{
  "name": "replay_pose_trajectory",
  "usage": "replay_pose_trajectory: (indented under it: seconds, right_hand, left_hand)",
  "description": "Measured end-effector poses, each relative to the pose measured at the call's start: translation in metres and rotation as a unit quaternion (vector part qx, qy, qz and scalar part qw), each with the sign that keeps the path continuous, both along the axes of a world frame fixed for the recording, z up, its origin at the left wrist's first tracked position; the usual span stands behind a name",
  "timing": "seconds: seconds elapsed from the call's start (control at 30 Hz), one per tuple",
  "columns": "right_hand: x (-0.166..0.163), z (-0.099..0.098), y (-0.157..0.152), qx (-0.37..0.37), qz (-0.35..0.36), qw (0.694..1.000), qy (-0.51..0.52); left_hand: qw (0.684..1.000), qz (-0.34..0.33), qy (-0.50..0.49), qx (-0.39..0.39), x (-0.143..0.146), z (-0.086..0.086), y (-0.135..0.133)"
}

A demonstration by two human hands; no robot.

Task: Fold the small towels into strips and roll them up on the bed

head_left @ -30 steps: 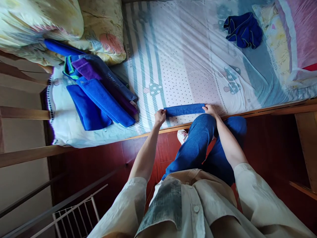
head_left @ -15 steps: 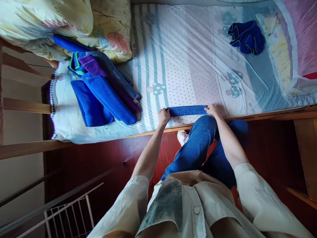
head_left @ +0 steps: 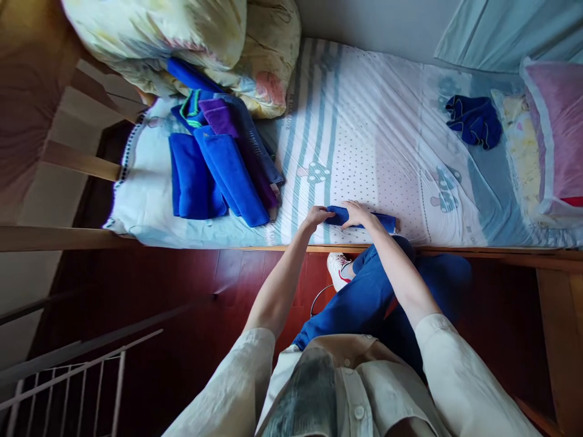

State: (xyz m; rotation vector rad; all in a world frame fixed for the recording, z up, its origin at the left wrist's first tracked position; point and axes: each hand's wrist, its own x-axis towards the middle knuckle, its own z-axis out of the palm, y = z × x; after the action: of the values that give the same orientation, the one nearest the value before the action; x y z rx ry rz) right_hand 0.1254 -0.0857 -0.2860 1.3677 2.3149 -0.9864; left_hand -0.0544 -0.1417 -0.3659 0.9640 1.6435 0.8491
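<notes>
A blue towel (head_left: 383, 222), folded into a narrow strip, lies along the near edge of the bed. My left hand (head_left: 317, 216) is closed on its left end, thumb and fingers pinching the cloth. Just right of that, my right hand (head_left: 357, 213) rests across the strip with fingers spread and thumb apart, touching the top of it. A small pale tag seems to show at the strip's right end. To the left on the bed lies a pile of folded blue towels (head_left: 232, 176), with a purple towel (head_left: 218, 117) among them.
A crumpled dark blue cloth (head_left: 473, 121) lies at the right of the patterned bed sheet (head_left: 355, 133). A yellow floral quilt (head_left: 268, 67) is heaped at the back left, a pink pillow (head_left: 560, 133) at the far right. A white metal rack (head_left: 82, 388) stands lower left.
My right hand has left the strip's right end and moved left onto its middle, near my left hand. My left hand still grips the left end. The camera view has shifted.
</notes>
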Motion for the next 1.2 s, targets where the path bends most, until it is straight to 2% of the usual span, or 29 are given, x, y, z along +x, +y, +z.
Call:
replay_pose_trajectory:
  seconds: [0.13,0.2,0.3,0.43,0.53,0.63,0.7,0.77,0.83,0.93,1.2]
  right_hand:
    - [-0.008,0.01,0.006,0.015,-0.008,1.0,0.026]
    - [-0.013,0.022,0.013,0.015,-0.022,0.999,0.042]
    - [-0.024,0.044,0.024,0.035,-0.049,0.995,0.081]
    - [-0.047,0.071,0.034,0.072,-0.129,0.972,0.182]
    - [-0.069,0.082,0.038,0.076,-0.198,0.938,0.274]
    - [-0.096,0.085,0.037,0.059,-0.24,0.897,0.365]
    - [-0.116,0.085,0.033,0.049,-0.251,0.874,0.413]
    - [-0.136,0.086,0.03,0.044,-0.251,0.86,0.442]
    - [-0.154,0.086,0.026,0.043,-0.247,0.854,0.455]
    - [-0.174,0.086,0.024,0.041,-0.238,0.855,0.459]
    - [-0.19,0.076,0.017,0.056,-0.211,0.878,0.425]
  left_hand:
    - [0.995,0.005,-0.098,-0.003,0.002,0.023,0.005]
    - [0.99,0.017,-0.136,0.034,0.0,0.039,0.009]
    - [0.982,0.05,-0.143,0.115,-0.01,0.062,0.014]
    - [0.97,0.078,-0.14,0.182,-0.035,0.076,0.013]
    - [0.971,0.036,-0.147,0.185,-0.05,0.072,0.006]
    - [0.977,0.006,-0.114,0.179,-0.055,0.062,0.0]
    - [0.983,0.036,-0.061,0.17,-0.055,0.056,0.001]
    - [0.983,0.095,-0.001,0.155,-0.057,0.051,0.004]
    - [0.978,0.153,0.042,0.137,-0.063,0.047,0.008]
    - [0.97,0.199,0.064,0.122,-0.074,0.041,0.01]
    - [0.968,0.227,0.069,0.085,-0.086,0.025,-0.004]
